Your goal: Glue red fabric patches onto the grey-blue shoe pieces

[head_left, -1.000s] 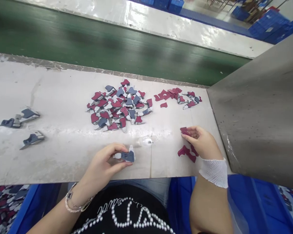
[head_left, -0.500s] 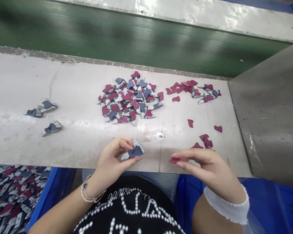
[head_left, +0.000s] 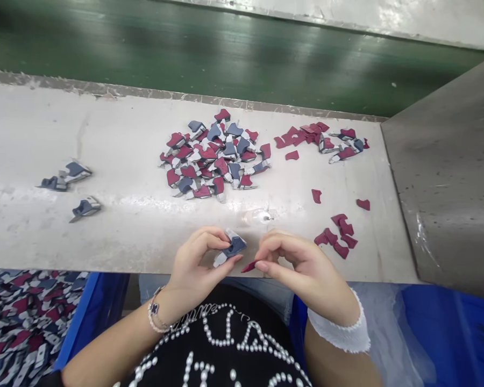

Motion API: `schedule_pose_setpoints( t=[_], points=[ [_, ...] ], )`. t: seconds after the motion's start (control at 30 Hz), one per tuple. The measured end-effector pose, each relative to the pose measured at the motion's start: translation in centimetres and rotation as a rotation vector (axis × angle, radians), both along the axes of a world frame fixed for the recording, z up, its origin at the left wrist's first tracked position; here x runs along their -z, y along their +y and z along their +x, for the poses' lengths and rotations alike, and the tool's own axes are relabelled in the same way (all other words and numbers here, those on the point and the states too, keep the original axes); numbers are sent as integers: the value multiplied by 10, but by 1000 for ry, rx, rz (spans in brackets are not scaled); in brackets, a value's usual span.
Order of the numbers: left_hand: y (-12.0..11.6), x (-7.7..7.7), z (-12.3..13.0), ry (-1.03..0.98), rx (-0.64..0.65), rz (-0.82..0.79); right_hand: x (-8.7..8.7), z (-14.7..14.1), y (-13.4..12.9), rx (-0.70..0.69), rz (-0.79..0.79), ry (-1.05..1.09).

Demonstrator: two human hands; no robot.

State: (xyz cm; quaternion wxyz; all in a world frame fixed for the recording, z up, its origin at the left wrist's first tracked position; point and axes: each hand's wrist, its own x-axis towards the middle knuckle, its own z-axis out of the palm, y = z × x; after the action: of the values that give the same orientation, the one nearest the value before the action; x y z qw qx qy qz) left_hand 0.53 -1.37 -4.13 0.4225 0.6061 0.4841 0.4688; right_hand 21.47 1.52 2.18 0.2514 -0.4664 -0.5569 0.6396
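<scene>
A green conveyor belt (head_left: 226, 54) ran along the far side of the table (head_left: 116, 134); a grey steel hood (head_left: 443, 161) stood at the table's right end; below its near edge on the left, a blue crate (head_left: 92, 317) held a deep layer of cut shoe-upper pieces (head_left: 16, 322). At the middle of the table lay a heap of navy, white and dark-red pieces (head_left: 213, 156); toward the far right of the table lay a looser scatter of red scraps and pieces (head_left: 306, 134); two small groups of navy pieces (head_left: 66, 174) sat toward its left end; a cluster of red scraps (head_left: 339, 236) lay toward its near right. At the near edge of the table, my left grip (head_left: 199, 263) was closed on a navy-and-white shoe-upper piece (head_left: 234, 248), with the thumb and fingers pressed around it; my right grip (head_left: 302, 269) was pinching a thin dark-red sliver (head_left: 250, 266) between thumb and forefinger, just beside that piece. I judged that the sliver could slip if my pinch eased, since it was so thin; working this close to the table's edge, it could drop off toward the crate; a hard tug could also tear it.
</scene>
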Motion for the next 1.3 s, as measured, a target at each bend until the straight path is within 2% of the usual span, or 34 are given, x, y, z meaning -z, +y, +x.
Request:
schedule_pose_setpoints(
  t=[0.2, 0.43, 0.73, 0.83, 0.97, 1.3],
  points=[
    [1, -2, 4, 93, 26, 90, 9, -12, 0, 84, -126, 34],
    [2, -5, 4, 135, 6, 183, 9, -17, -3, 127, -104, -44],
    [0, -11, -1, 87, 57, 160, 7, -12, -2, 69, -95, -89],
    [0, -14, -6, 60, 105, 143, 5, -9, -1, 24, -122, -26],
    [0, -18, -10, 57, 156, 151, 4, -10, 0, -114, -145, 126],
    [2, -27, -11, 110, 176, 195, 0, -14, 1, -180, -19, 42]
  ],
)
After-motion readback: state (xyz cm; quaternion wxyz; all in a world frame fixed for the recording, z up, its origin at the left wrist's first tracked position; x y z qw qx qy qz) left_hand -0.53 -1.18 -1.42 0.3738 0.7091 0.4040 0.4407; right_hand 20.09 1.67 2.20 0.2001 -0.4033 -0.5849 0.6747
